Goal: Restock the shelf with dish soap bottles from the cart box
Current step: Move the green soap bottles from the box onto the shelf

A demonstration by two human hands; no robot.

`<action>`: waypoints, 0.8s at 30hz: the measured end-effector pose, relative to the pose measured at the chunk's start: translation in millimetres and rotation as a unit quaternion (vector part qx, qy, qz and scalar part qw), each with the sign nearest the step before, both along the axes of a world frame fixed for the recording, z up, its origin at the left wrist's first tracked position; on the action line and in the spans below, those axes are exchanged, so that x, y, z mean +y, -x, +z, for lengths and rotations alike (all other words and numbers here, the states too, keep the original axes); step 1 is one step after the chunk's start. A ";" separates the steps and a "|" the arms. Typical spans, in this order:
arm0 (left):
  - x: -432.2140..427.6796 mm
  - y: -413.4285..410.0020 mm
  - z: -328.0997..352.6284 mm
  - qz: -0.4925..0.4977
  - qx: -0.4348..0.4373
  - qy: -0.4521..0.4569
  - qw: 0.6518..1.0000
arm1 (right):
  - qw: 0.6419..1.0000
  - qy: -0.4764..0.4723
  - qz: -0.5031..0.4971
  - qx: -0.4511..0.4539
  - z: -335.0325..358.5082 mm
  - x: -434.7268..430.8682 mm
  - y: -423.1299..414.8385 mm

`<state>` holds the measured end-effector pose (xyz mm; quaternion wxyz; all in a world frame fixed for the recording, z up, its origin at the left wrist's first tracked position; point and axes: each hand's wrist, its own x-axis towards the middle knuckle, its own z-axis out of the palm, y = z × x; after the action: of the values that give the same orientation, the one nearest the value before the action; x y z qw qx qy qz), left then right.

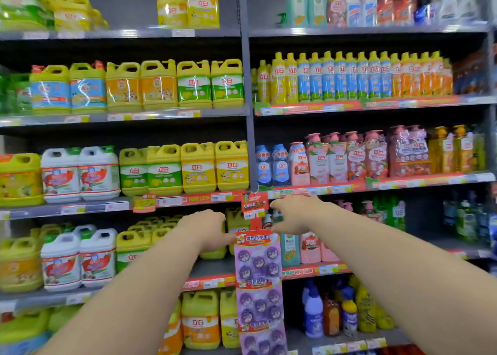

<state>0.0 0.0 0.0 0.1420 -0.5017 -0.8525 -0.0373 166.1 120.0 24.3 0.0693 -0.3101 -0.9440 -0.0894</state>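
Two hands reach fwd at shelf (209, 280): left hand (207, 227) on upright yellow dish soap jug (236, 220), grip unclear; right hand (293, 213) half-open, empty.

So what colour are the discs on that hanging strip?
Purple, on the hanging strip; head view.

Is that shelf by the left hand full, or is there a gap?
Partly empty. Bare shelf shows below the left hand, with yellow jugs beside and behind it.
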 end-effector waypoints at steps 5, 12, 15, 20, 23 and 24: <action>35.7 -20.4 -19.3 -0.051 0.000 0.034 0.998 | 0.997 0.015 -0.079 -0.006 -18.0 7.1 -38.1; 87.3 -74.7 -43.9 -0.148 0.009 0.060 0.987 | 0.986 0.018 -0.165 -0.020 -37.4 16.7 -112.9; 110.5 -106.9 -48.5 -0.184 0.011 0.070 0.980 | 0.980 0.025 -0.196 -0.019 -43.3 25.5 -153.3; 153.4 -181.9 -53.7 -0.244 0.025 0.079 0.966 | 0.960 0.053 -0.272 -0.029 -50.0 51.2 -231.4; 183.4 -235.5 -58.8 -0.269 0.033 0.089 0.958 | 0.954 0.058 -0.294 -0.030 -55.3 69.7 -283.4; 193.6 -254.5 -59.4 -0.278 0.034 0.093 0.956 | 0.952 0.061 -0.299 -0.033 -56.7 75.1 -301.5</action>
<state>254.5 193.6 -59.4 0.1076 -0.7307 -0.6738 0.0208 467.6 195.2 -32.4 -0.0110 -0.5787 -0.8134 -0.0580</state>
